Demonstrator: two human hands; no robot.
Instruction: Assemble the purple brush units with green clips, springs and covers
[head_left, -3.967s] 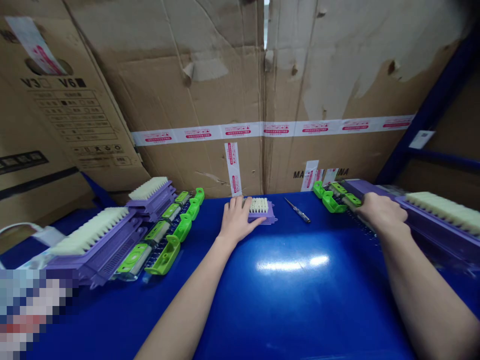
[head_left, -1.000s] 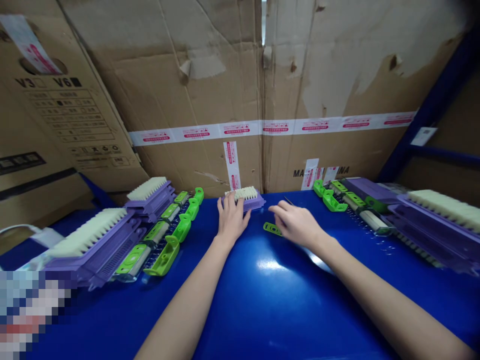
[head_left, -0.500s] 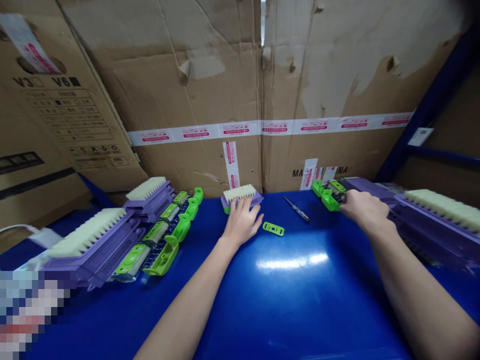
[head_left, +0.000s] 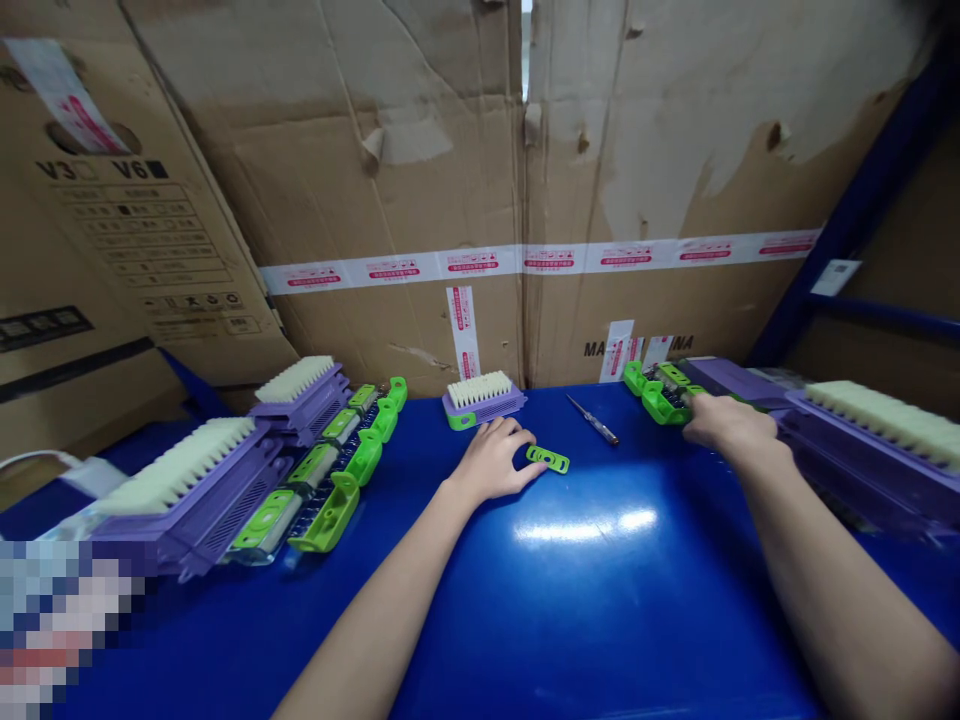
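Note:
My left hand (head_left: 496,462) rests low over the table, thumb and forefinger spread around the left end of a small green slotted plate (head_left: 553,460). Just behind it sits a purple brush (head_left: 486,398) with cream bristles up and a green end. My right hand (head_left: 729,428) is closed at the near end of a row of green-and-clear parts (head_left: 671,378) and green caps (head_left: 661,404). Its fingertips are mostly hidden, so what they grip cannot be made out. Between the hands lies a thin screwdriver (head_left: 594,420) with a clear handle.
More purple brushes (head_left: 180,465) stand at left, beside rows of green caps (head_left: 330,515) and clear-sided green parts (head_left: 266,520). Other purple brush bodies (head_left: 885,430) lie at right. Cardboard (head_left: 390,200) walls the back of the blue table (head_left: 585,620); a blue post (head_left: 840,220) rises at right.
My left hand has come off the purple brush and moved nearer and slightly right, to the green plate. My right hand stays at the row of green parts, hardly moved.

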